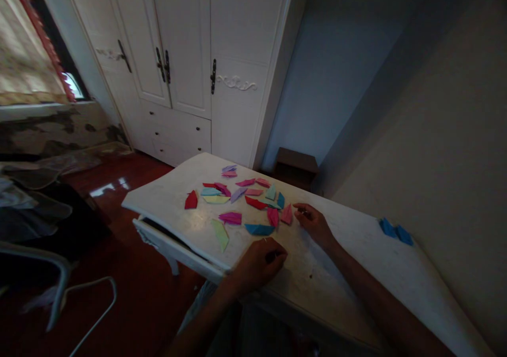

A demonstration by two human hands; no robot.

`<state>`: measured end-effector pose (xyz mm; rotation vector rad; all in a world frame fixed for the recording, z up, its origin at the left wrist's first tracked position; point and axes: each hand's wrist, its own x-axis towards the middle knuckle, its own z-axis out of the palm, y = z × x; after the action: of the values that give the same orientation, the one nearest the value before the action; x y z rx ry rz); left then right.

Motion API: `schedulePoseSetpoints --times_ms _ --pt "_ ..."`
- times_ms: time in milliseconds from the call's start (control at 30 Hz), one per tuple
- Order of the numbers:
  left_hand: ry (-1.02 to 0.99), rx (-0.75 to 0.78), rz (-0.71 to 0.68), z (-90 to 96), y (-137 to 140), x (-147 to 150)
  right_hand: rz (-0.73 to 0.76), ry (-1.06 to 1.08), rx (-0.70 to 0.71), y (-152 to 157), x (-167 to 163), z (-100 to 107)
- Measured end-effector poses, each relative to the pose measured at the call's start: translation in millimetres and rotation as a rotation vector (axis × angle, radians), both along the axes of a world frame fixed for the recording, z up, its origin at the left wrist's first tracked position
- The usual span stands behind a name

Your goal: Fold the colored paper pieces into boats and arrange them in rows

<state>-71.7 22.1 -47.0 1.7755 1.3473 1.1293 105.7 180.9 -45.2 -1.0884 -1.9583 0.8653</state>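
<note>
My left hand (260, 261) rests at the table's near edge, fingers curled in and nothing visible in them. Just beyond it lies a blue folded paper piece (259, 229). Further right, my right hand (315, 224) is loosely bent, thumb and index finger slightly apart. Its fingertips are beside a pink folded paper piece (287, 215); whether they touch it I cannot tell. Close by are a magenta piece (273, 217), a red piece (255, 203) and a dark blue piece (281, 200). Several more coloured folded pieces, including a light green one (220, 234), spread leftward.
The white table (158, 198) has a partly open drawer (178, 238) on its near left side. Two blue folded pieces (396, 231) sit by the wall at right. Behind are a white wardrobe (180, 82) and a brown box-like cabinet (296, 161). A chair frame (59, 267) is at left.
</note>
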Motion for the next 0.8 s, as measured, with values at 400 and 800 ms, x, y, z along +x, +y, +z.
schedulePoseSetpoints --times_ms 400,800 --pt "-0.086 0.044 0.031 -7.8 3.0 1.6 0.223 -0.328 0.17 12.6 -47.8 26.1" --pt "-0.033 0.092 0.045 -7.7 2.0 4.7 0.586 -0.482 0.126 8.2 -38.8 19.6"
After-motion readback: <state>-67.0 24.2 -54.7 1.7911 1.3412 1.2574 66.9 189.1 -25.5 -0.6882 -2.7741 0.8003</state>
